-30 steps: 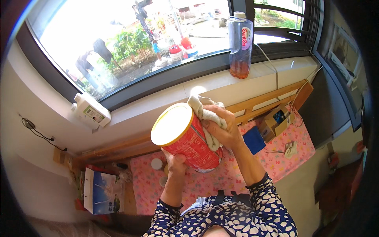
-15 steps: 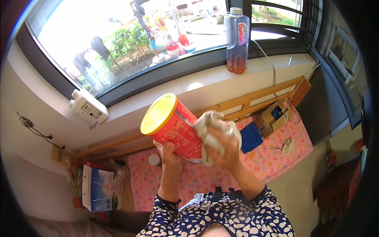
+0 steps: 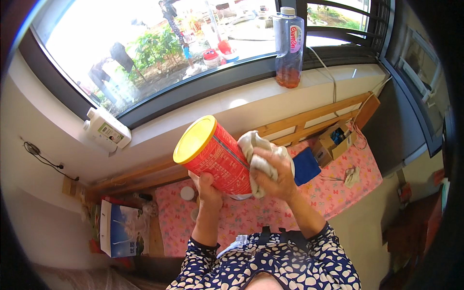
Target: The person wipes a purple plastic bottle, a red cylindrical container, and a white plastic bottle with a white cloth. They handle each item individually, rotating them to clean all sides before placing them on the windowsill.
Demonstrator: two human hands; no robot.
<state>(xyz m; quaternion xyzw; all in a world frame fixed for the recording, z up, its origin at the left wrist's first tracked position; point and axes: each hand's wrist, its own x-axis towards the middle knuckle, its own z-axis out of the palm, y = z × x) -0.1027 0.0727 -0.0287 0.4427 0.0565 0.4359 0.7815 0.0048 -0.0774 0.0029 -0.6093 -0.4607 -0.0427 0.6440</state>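
Note:
A red can (image 3: 223, 164) with a yellow lid (image 3: 195, 140) is held up tilted, its lid end toward the upper left. My left hand (image 3: 208, 193) grips it from below, thumb on the printed side. In my right hand (image 3: 279, 175) is a bunched whitish cloth (image 3: 255, 145), pressed against the side of the can near its bottom end. The fingertips of that hand are partly sunk in the cloth's folds, and the can hides most of the left fingers.
Under my hands lies a pink patterned cover (image 3: 227, 220), with a white round lid (image 3: 187, 193), blue cloth (image 3: 306, 167), open cardboard box (image 3: 333, 145) and crumpled rag (image 3: 352, 177). A tall bottle (image 3: 289, 48) and white jug (image 3: 107, 128) stand on the windowsill. A paper bag (image 3: 121, 229) sits left.
My right hand and the cloth have shifted slightly right and down along the can, toward its bottom end. The can has barely moved in my left hand.

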